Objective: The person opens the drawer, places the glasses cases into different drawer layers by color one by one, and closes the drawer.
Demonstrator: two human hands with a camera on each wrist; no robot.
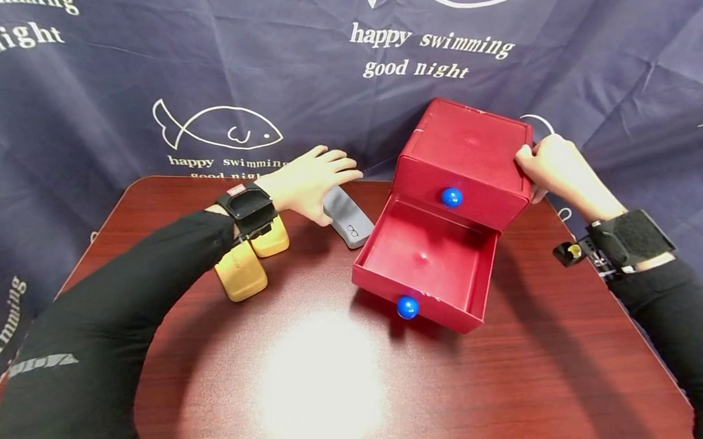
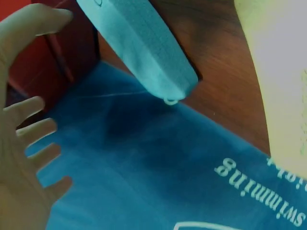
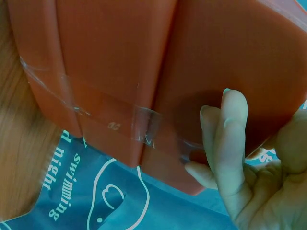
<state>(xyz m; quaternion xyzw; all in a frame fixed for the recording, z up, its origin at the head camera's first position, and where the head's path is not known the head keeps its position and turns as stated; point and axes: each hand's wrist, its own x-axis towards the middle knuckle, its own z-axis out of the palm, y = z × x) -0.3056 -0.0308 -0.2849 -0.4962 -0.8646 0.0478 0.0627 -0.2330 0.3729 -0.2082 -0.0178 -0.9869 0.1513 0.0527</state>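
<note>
A red two-drawer box (image 1: 471, 141) with blue knobs stands at the back right, its lower drawer (image 1: 425, 252) pulled out with nothing inside. My right hand (image 1: 553, 167) grips its upper right edge, thumb on top; in the right wrist view, the fingers (image 3: 232, 129) lie against the red side wall, where clear tape runs across. My left hand (image 1: 312, 182), fingers spread, is over a grey glasses case (image 1: 349, 219) on the table. The left wrist view shows this hand (image 2: 24, 158) holding nothing, with the case (image 2: 144, 48) apart from it.
Two yellow rounded objects (image 1: 243, 275) sit on the wooden table (image 1: 217, 379) beneath my left wrist, partly covered by it. Behind the table's back edge hangs a dark blue curtain (image 1: 323, 85) with white fish and lettering. A bright glare spot lies at the table's front.
</note>
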